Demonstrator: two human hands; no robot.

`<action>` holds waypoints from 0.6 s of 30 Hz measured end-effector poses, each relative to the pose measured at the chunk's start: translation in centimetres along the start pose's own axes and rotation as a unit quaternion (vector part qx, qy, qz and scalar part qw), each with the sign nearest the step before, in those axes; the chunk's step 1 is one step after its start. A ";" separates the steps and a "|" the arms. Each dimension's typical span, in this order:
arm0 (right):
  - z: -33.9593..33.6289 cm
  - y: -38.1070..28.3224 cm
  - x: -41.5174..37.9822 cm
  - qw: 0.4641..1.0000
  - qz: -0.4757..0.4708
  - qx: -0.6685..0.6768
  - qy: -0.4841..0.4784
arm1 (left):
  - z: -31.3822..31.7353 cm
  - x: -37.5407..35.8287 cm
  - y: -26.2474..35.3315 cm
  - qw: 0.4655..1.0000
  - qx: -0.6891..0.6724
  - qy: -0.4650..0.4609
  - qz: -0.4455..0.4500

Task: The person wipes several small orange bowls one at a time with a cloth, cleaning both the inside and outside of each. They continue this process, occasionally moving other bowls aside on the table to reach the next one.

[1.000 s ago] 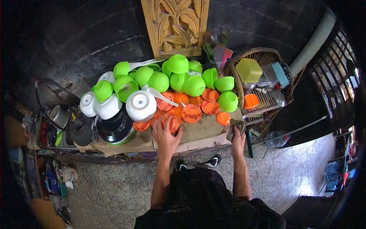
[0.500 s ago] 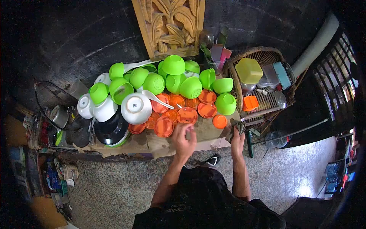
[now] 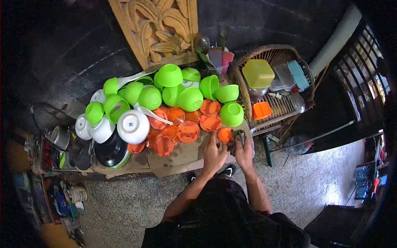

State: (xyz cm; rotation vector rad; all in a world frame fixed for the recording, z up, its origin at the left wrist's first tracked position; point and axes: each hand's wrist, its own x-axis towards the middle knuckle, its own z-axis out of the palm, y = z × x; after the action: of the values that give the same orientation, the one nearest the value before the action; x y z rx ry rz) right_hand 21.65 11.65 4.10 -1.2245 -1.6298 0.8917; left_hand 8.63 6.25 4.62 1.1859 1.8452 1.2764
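Note:
My left hand (image 3: 215, 157) reaches to a small round orange lid (image 3: 225, 134), thumb and fingers apart with the tips right at its near left edge. Just right of that lid, my right hand (image 3: 245, 155) is closed on a dark greyish cloth (image 3: 239, 136), which sticks up past the fingertips. The lid lies flat on the cardboard-covered surface (image 3: 194, 155). Behind it stands an upturned green bowl (image 3: 231, 115). To the left are several more orange lids (image 3: 188, 132), some overlapping one another.
Several green bowls (image 3: 170, 75) are heaped at the back, with white bowls (image 3: 133, 127), a white ladle (image 3: 153, 115) and a black bowl (image 3: 111, 151) at left. At right, a woven basket (image 3: 244, 97) holds a yellow container (image 3: 258, 73). A carved wooden panel (image 3: 159, 31) stands behind.
My left hand has moved right, from below the other orange lids to the small lid. My right hand with the cloth has come closer to it. The camera view has turned slightly right.

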 end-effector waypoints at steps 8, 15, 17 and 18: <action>0.2 -0.6 -0.8 0.982 0.149 0.112 -0.012 | 1.6 1.1 -0.4 0.992 -0.050 0.110 0.024; -0.5 0.9 -0.9 0.949 0.213 0.231 0.018 | 1.8 1.6 -0.7 0.991 -0.094 0.089 -0.023; -0.8 1.4 -0.9 0.946 0.214 0.242 0.026 | 1.7 2.0 -0.5 0.991 -0.108 0.070 -0.023; -0.9 1.6 -0.9 0.937 0.228 0.261 0.033 | 1.8 2.1 -0.4 0.992 -0.107 0.068 -0.023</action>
State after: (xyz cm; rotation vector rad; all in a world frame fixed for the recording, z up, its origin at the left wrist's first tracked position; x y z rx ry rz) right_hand 23.16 11.27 2.79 -1.2395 -0.9612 1.4449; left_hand 9.14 8.83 3.58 0.9578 1.7659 1.5183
